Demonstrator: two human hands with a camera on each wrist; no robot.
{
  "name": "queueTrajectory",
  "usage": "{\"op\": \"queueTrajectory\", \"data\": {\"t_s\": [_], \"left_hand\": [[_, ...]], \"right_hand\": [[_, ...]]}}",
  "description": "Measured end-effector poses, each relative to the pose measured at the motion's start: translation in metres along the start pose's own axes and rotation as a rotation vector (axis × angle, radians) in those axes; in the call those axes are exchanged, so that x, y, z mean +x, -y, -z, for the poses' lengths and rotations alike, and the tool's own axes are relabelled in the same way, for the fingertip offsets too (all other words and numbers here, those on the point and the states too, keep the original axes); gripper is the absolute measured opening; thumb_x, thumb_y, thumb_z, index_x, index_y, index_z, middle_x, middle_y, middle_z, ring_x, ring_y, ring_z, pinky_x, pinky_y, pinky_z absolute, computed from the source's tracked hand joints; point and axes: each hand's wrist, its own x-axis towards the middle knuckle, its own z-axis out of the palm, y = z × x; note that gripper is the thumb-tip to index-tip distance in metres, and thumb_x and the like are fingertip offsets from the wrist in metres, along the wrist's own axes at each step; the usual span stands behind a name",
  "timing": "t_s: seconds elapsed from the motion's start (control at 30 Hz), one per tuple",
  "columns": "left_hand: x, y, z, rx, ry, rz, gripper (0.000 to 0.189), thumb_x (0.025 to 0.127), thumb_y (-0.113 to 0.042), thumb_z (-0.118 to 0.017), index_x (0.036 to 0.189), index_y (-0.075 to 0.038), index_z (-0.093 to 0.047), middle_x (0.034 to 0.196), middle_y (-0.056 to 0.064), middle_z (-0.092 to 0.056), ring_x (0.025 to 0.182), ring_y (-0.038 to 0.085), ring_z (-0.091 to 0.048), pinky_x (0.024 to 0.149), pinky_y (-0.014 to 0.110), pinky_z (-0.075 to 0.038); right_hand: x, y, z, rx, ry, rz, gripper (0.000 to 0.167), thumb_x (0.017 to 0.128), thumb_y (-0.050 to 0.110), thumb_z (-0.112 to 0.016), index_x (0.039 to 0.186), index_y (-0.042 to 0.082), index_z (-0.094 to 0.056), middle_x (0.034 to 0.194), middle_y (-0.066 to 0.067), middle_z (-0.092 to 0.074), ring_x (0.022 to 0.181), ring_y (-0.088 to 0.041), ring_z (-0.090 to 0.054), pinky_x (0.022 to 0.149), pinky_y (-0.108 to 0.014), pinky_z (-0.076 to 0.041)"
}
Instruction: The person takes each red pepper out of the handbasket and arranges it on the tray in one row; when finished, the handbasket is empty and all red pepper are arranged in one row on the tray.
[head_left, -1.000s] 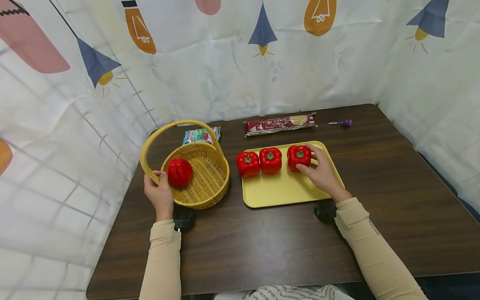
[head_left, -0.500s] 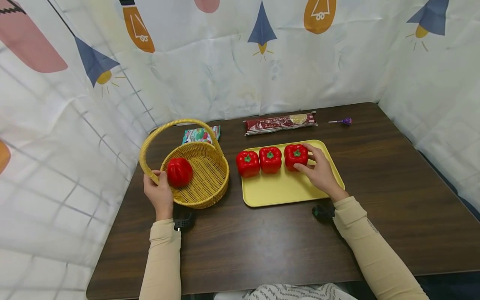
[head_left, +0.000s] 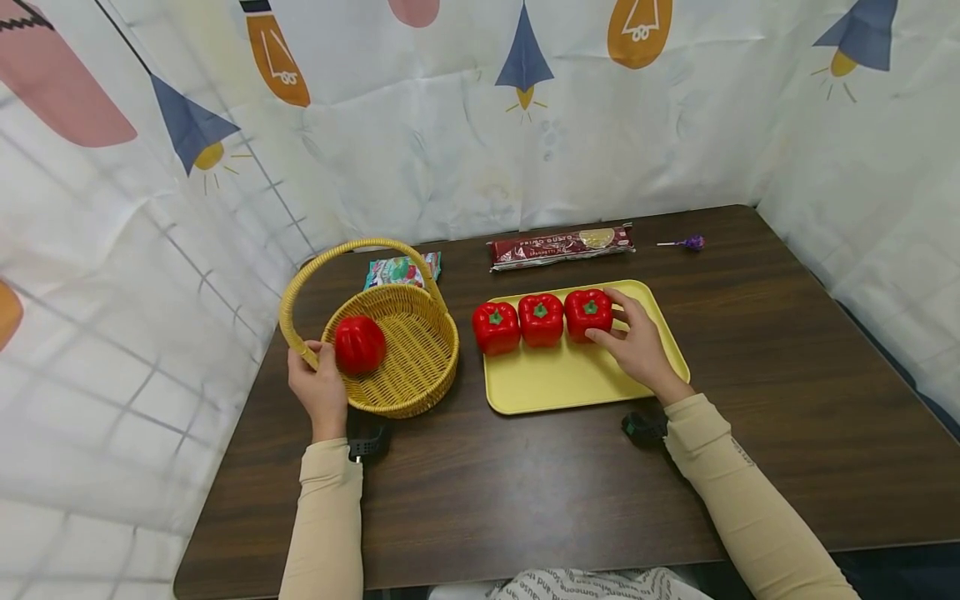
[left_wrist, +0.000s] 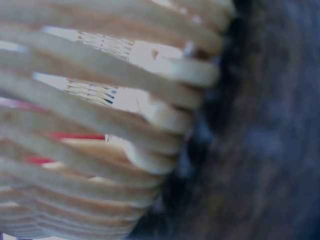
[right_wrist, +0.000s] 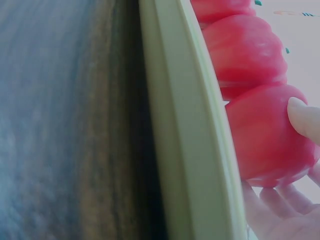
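Observation:
Three red bell peppers stand in a row on the yellow tray (head_left: 570, 383), stems up: the left pepper (head_left: 496, 328), the middle pepper (head_left: 541, 321) and the right pepper (head_left: 588, 315). My right hand (head_left: 637, 343) grips the right pepper, thumb at its near side and fingers round its right side. In the right wrist view that bell pepper (right_wrist: 270, 135) sits against its neighbour. Over on the left, my left hand (head_left: 321, 390) holds the handle of a yellow wicker basket (head_left: 408, 354). Another red bell pepper (head_left: 360, 344) lies inside the basket. Blurred basket weave (left_wrist: 90, 100) fills much of the left wrist view.
A red spaghetti packet (head_left: 561, 248) lies at the table's back, with a purple lollipop (head_left: 692, 243) to its right. Behind the basket is a small colourful packet (head_left: 397, 271), partly hidden. A patterned curtain hangs behind the dark wooden table (head_left: 525, 500).
My right hand has shifted left with the right pepper, bringing it up beside the middle one. The left hand and the basket stay in place.

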Motion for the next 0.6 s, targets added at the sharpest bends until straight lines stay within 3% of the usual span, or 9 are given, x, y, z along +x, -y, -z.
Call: {"op": "queueTrajectory", "data": {"t_s": [0.6], "left_hand": [[0.0006, 0.0032, 0.0003, 0.005, -0.009, -0.019, 0.022, 0.095, -0.006, -0.055, 0.106, 0.012, -0.051, 0.082, -0.001, -0.049, 0.068, 0.012, -0.040, 0.060, 0.025, -0.033]], "right_hand": [[-0.0003, 0.0029, 0.0038, 0.055, -0.023, -0.033, 0.073, 0.088, 0.021, -0.073, 0.149, 0.004, -0.034, 0.149, -0.019, -0.038, 0.125, -0.042, -0.048, 0.096, -0.052, -0.045]]}}
